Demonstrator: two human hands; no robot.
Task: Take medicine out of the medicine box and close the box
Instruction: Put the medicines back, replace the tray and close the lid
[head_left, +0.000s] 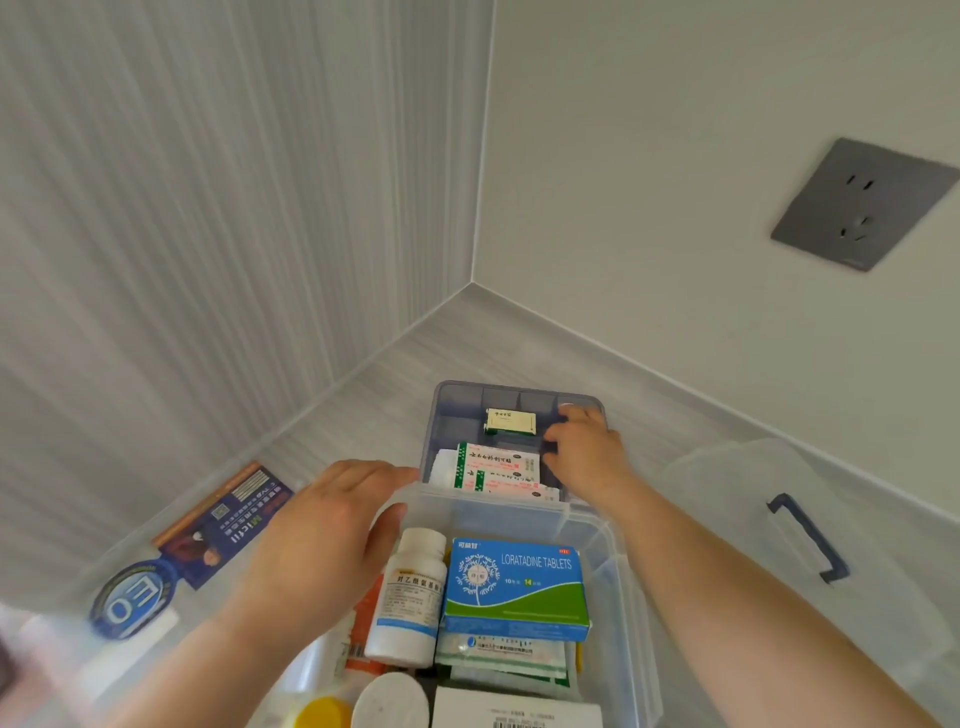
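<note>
A pale grey tabletop fills a corner between two light walls. At far left lies a dark blue leaflet with a round blue sticker just beside its near end. Next comes the left hand, fingers spread and loose, gripping nothing; it hovers over the left rim of the clear plastic medicine box, thumb near the cap of a white pill bottle that lies inside. Beside the bottle, inside the open box, sits a blue and green carton marked Loratadine Tablets — flat sachets and other packets lie under and in front of it. Behind the box stands a blue-tinted divided tray holding a small green and cream carton and red and green plaster packets. The right hand reaches into the tray's right side, fingers curled; whether it grips anything cannot be told. At far right the clear lid with its dark blue handle lies apart on the tabletop, below a grey wall socket.
</note>
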